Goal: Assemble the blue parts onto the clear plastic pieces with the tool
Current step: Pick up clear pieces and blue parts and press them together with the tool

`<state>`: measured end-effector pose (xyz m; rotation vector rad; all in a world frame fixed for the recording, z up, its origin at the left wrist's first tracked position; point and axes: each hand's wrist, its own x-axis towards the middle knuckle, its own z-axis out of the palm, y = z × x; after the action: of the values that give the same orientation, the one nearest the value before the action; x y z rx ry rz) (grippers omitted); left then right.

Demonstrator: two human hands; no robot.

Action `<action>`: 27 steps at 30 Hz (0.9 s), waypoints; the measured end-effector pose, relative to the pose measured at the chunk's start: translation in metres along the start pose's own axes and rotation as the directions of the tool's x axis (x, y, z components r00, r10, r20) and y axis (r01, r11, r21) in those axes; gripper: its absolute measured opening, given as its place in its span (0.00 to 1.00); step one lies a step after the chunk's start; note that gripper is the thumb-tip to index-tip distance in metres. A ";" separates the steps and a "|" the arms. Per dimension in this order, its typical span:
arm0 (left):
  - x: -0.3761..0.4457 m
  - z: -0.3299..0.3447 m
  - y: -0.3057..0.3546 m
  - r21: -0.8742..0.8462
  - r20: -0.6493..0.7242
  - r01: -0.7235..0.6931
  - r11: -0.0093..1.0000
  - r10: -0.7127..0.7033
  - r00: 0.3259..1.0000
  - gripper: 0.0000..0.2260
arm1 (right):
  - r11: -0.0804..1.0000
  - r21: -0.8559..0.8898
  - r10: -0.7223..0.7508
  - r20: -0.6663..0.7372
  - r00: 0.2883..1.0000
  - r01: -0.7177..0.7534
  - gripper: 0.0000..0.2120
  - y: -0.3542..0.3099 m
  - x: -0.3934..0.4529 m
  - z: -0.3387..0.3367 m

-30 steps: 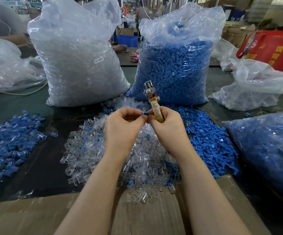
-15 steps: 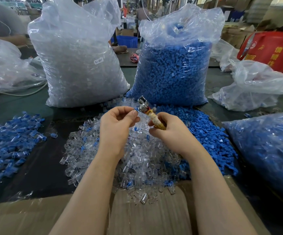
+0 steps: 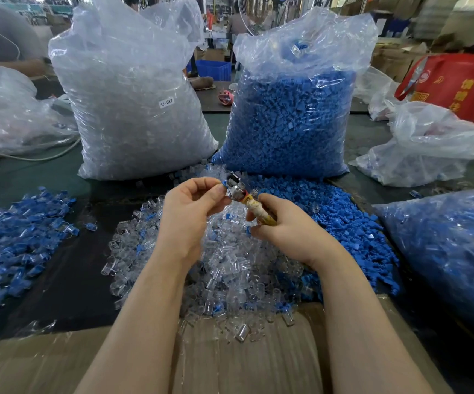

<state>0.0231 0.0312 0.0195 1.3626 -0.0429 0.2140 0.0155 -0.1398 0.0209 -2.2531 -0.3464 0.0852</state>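
Observation:
My left hand (image 3: 193,203) pinches a small blue part (image 3: 224,183) between thumb and fingertips; any clear piece with it is too small to make out. My right hand (image 3: 284,226) grips the taped yellowish handle of a small tool (image 3: 243,194). The tool's metal head tilts up and left and touches the blue part. Beneath both hands lies a heap of clear plastic pieces (image 3: 224,268). Loose blue parts (image 3: 343,220) are piled to its right.
A tall bag of clear pieces (image 3: 133,109) and a tall bag of blue parts (image 3: 289,118) stand behind the heaps. Assembled blue-and-clear pieces (image 3: 14,231) lie at the left. Another bag of blue pieces (image 3: 451,251) sits at the right. Cardboard (image 3: 244,359) covers the near edge.
The tool stood upright between my joined hands; now its head has tipped left and down onto the part in my left hand. My hands have drawn slightly apart.

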 end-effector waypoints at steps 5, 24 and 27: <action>0.001 -0.004 0.000 0.002 0.023 0.010 1.000 -0.010 1.000 0.04 | 0.999 -0.052 0.008 -0.016 1.000 -0.009 0.05 -0.001 -0.001 0.001; 0.007 -0.020 0.000 -0.163 -0.157 0.199 0.966 -0.224 0.962 0.02 | 0.989 -0.135 0.051 -0.103 0.993 -0.065 0.04 -0.002 0.005 0.007; 0.015 -0.050 0.011 -0.488 -0.361 0.142 0.861 -0.348 0.865 0.02 | 0.963 -0.187 0.143 -0.253 0.957 -0.193 0.03 0.004 0.007 0.004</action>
<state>0.0309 0.0834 0.0217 0.8186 0.4451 0.2673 0.0229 -0.1374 0.0154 -2.4664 -0.0333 -0.1374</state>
